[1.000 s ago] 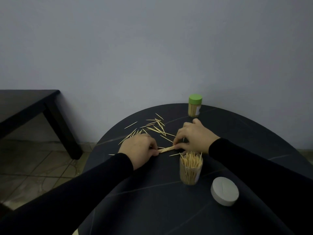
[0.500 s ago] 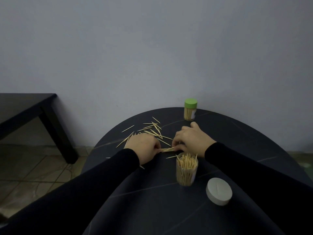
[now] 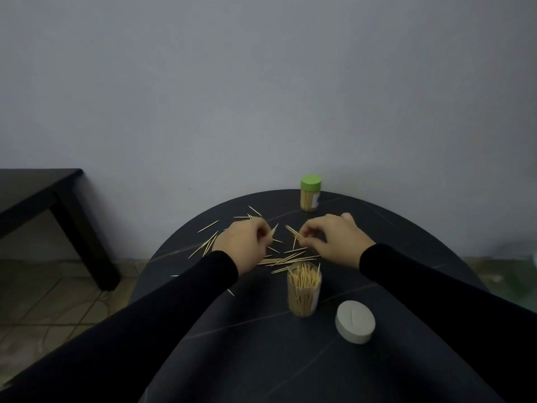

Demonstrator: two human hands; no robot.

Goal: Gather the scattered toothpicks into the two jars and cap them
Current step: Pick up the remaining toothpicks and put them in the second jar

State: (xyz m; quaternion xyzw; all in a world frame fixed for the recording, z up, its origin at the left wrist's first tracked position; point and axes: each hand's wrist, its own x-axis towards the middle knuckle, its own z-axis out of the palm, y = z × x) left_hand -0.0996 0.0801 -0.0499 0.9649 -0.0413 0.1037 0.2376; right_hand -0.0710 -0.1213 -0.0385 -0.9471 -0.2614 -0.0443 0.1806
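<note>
Left hand (image 3: 242, 245): held just above the round dark table (image 3: 406, 228), fingers curled; a single toothpick (image 3: 273, 230) is pinched at the fingertips, its point tilted up and to the right.
Right hand (image 3: 334, 238): fingers curled; a small bundle of toothpicks (image 3: 294, 233) is pinched between thumb and fingertips, its free ends slanted up and to the left.
Scattered toothpicks (image 3: 286, 259): spread over the tabletop; a loose row is laid between and below the two hands, just behind the open jar; others are strewn left of and behind the left hand; one is seen apart beside the left sleeve.
Open jar (image 3: 304, 290): stood upright near the middle of the table, packed with upright toothpicks, uncapped.
White lid (image 3: 355, 321): laid on the table just to the right of the open jar, apart from it.
Capped jar (image 3: 310, 193): stood upright at the far edge of the table, closed with a green lid, toothpicks seen inside.
Sleeves: black, both forearms covered.
Side table (image 3: 43, 187): dark, placed to the left against the wall, over a tiled floor.
</note>
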